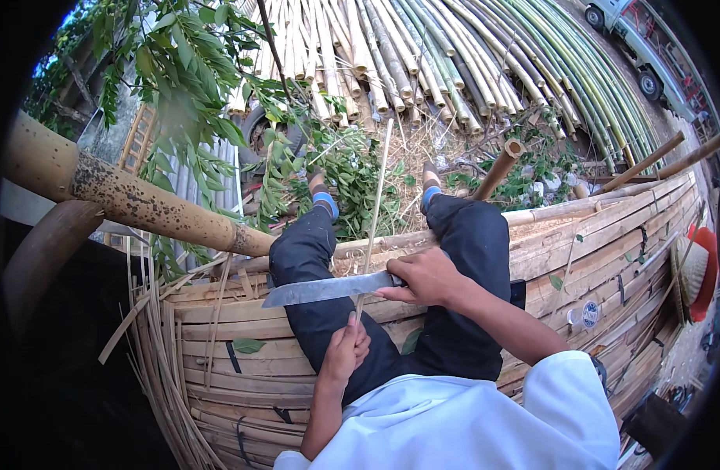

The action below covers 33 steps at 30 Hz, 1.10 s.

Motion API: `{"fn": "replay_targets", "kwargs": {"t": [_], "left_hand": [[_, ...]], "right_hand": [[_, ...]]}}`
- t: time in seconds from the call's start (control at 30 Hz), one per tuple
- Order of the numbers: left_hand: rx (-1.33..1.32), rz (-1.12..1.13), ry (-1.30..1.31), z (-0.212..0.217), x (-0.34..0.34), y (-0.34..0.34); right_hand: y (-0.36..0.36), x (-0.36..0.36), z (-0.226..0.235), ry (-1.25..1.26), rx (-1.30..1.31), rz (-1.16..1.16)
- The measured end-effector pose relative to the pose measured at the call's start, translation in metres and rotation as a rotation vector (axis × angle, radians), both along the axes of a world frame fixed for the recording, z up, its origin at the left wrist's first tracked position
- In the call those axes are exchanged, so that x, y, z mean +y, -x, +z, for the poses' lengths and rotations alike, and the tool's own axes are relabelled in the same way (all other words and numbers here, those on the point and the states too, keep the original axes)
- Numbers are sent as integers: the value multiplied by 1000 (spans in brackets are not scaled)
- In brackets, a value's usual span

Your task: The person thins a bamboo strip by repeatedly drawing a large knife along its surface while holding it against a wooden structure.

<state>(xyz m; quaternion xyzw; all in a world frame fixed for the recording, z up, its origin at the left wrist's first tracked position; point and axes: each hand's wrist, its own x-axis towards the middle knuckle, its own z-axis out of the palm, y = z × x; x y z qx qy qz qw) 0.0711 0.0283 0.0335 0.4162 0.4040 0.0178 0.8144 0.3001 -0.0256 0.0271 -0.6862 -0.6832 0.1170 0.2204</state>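
My right hand is closed round the handle of a machete, whose broad grey blade points left across my lap. Below the blade, my left hand is closed on the lower part of a thin bamboo strip. The strip stands up away from me between my knees and crosses the blade near the handle; whether blade and strip touch I cannot tell. My legs in dark trousers are spread on either side of the strip.
I sit on a platform of split bamboo slats. Thin strips lean at its left. A thick bamboo pole and leafy branches stand at the left. Long bamboo poles lie ahead. A straw hat and plastic cup are at right.
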Motion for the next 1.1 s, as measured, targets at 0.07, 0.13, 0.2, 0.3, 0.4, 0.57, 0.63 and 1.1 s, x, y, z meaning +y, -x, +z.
{"fn": "replay_targets", "kwargs": {"t": [0.07, 0.13, 0.2, 0.3, 0.4, 0.57, 0.63, 1.1], "left_hand": [[-14, -4, 52, 3, 1, 0], [28, -22, -2, 5, 2, 2], [35, -22, -14, 10, 3, 2], [42, -48, 41, 16, 5, -2], [14, -28, 69, 11, 3, 2], [35, -25, 131, 6, 3, 13], [23, -14, 164, 4, 2, 14], [27, -9, 131, 23, 4, 5]], "right_hand": [[-3, -1, 1, 5, -4, 16], [-8, -2, 4, 32, 17, -7], [-12, -2, 8, 40, 5, -11], [-17, -1, 8, 6, -66, -30], [-22, -3, 7, 19, -99, -108], [-22, -4, 4, 67, -59, -186], [-8, -10, 14, 157, -86, -97], [-12, 3, 21, 39, -182, 35]]}}
